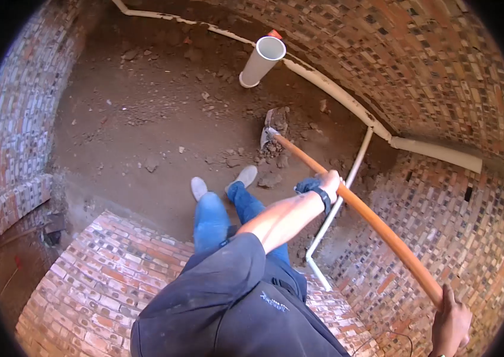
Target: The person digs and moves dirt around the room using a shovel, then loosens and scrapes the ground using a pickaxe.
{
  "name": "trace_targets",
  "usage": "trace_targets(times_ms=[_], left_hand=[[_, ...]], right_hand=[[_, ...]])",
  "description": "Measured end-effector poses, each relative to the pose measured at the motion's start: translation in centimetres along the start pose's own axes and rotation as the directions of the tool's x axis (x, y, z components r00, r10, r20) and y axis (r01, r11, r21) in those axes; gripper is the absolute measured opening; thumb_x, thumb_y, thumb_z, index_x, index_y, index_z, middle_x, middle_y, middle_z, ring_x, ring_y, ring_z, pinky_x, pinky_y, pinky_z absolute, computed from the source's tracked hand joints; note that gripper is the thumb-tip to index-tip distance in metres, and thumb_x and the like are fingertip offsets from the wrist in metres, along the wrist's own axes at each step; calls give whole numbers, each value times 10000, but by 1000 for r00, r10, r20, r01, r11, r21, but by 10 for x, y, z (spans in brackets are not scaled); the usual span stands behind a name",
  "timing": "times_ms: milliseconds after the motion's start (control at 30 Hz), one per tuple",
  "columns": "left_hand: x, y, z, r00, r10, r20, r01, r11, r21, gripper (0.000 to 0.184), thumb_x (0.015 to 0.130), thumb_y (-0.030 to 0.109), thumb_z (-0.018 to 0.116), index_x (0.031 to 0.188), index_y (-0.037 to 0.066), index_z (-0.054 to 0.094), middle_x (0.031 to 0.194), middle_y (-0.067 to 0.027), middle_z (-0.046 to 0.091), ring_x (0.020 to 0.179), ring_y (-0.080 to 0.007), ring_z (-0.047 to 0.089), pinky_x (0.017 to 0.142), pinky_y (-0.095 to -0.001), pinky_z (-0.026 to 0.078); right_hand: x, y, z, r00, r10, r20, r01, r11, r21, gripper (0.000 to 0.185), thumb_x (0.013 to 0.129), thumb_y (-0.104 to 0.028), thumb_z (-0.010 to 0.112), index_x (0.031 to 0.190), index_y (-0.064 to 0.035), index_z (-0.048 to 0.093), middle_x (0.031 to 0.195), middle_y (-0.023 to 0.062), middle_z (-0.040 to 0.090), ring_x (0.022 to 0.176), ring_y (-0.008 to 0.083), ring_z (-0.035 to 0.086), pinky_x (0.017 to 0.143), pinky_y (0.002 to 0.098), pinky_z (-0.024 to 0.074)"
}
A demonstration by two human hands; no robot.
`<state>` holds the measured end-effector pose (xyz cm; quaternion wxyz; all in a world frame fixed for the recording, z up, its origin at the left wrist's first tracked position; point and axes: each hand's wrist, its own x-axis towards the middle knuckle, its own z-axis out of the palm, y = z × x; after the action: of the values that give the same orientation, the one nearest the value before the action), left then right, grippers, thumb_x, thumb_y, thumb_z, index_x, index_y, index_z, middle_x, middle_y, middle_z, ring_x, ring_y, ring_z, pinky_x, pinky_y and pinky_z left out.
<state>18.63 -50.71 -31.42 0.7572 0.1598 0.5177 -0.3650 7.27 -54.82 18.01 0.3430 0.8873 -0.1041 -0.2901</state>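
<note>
A long-handled shovel [389,238] slants from lower right up to the middle of the view. My left hand [328,185], with a dark band on its wrist, is closed around the orange handle partway down. Near the handle's upper end, at lower right, my right hand [452,321] grips it too. The shovel's metal blade [266,138] is down at the dirt floor, beside clods and rubble [274,150]. How much soil the blade bears I cannot tell. My feet stand just left of the blade.
A pale upright pipe [257,66] sticks out of the dirt floor [121,137]. Another long pipe [335,98] runs along the far brick wall [418,71], and a thin white pipe [354,169] passes beneath the shovel handle. Brick walls also stand left, right and behind me.
</note>
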Motion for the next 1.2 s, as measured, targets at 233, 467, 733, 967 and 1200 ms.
trace_targets(times_ms=[233,467,733,967,1200], left_hand=[[-40,11,-59,984,175,42,-178,980,92,207,857,15,571,1003,-45,437,827,-121,544,660,-215,605,606,-353,566],[-63,124,-308,808,466,-361,-370,878,304,388,831,37,578,1129,-31,339,758,-108,536,566,-198,578,489,-347,527],[-93,224,-489,587,481,-651,-295,876,381,198,824,50,513,945,-95,572,819,-164,616,617,-246,629,511,-388,530],[-57,114,-401,678,388,-625,-368,914,168,110,835,30,514,914,-42,490,664,-120,547,502,-203,562,444,-353,494],[3,22,-240,688,448,-571,-410,889,205,211,834,11,490,1020,-74,438,719,-143,547,524,-219,566,469,-349,514]], right_hand=[[-50,-33,4,997,36,75,-42,996,78,394,709,-35,659,1091,-133,670,753,183,647,686,368,631,621,447,504],[-32,-145,116,904,-414,111,310,810,498,393,723,-162,722,1111,-149,661,755,179,653,694,375,646,650,457,528],[-18,-321,61,695,-713,94,640,672,372,240,902,-171,513,1129,-104,555,678,187,638,646,382,648,578,495,520],[8,-220,89,733,-679,38,658,722,215,279,865,-166,561,1141,-138,592,667,169,636,610,364,643,561,471,518],[74,-80,152,798,-601,-32,596,781,189,261,818,-148,598,1078,-154,623,637,165,631,575,366,632,533,469,505]])
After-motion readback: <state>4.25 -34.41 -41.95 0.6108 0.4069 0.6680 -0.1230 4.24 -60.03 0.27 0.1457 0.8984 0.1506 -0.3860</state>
